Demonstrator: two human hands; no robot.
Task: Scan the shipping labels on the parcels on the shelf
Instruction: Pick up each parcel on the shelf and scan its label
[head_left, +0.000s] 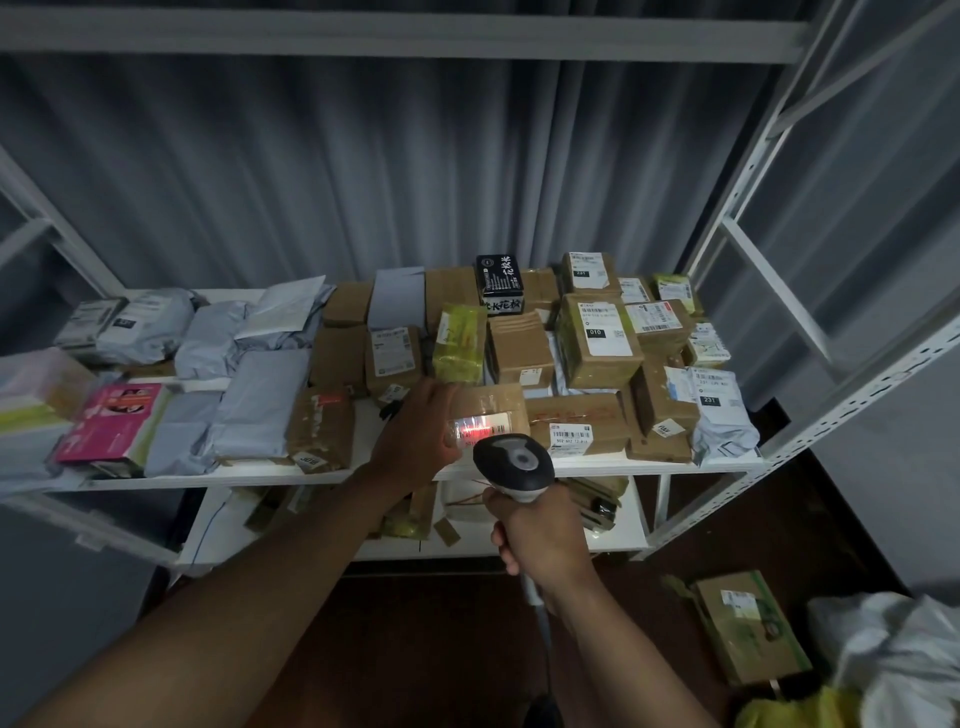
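A white metal shelf (613, 462) carries many parcels: brown cardboard boxes, grey mailer bags and a pink box. My left hand (415, 436) grips the left side of a small brown parcel (491, 402) at the shelf's front edge. Its shipping label (483, 428) faces me and glows red under the scanner beam. My right hand (540, 535) grips the handle of a grey barcode scanner (517, 465), whose head points at that label from just in front of it. Beside it on the right lies a flat box with a barcode label (570, 434).
A lower shelf board (618, 540) holds more packages. On the floor at the right lie a brown parcel (748, 629), a white bag (898, 654) and something yellow (800, 709). Shelf uprights (841, 405) rise on the right. A grey curtain hangs behind.
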